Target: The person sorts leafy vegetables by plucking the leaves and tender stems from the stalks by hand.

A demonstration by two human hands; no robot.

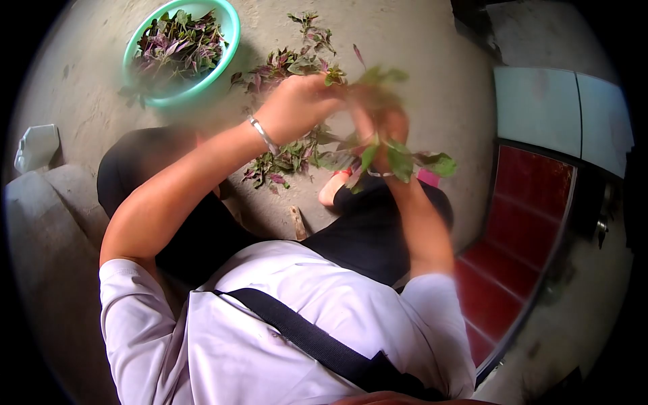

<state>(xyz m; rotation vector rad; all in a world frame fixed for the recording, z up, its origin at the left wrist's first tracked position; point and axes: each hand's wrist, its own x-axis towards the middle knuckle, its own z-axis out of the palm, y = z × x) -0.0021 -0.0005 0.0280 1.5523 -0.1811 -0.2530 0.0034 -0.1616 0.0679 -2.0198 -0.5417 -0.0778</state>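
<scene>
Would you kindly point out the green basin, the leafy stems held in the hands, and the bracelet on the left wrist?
Green basin [231,27]: head view, right side of its rim.
Held leafy stems [399,162]: head view, a broad green leaf.
Left-wrist bracelet [263,135]: head view, middle of its visible band.

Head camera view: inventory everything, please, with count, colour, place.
Basin: one, mint green, upper left
Basin leaves: many, green-purple, inside
Loose leaves: many, green-purple, floor
Held sprig: count unclear, green, upper centre
Container: one, whitish, far left
Grey mass: one, unclear, left edge
Wood: one, tan, centre
Pink item: one, right of centre
Panels: two, pale blue, right
Tiles: several, red, below panels
Floor: one, grey, underneath
Bracelets: two, silver, upper centre
Strap: one, black, across shirt
Shirt: one, white, bottom
Trousers: one, black, centre
Foot: one, red-strapped, centre
Left hand: one, top centre
Right hand: one, blurred, top centre
</scene>
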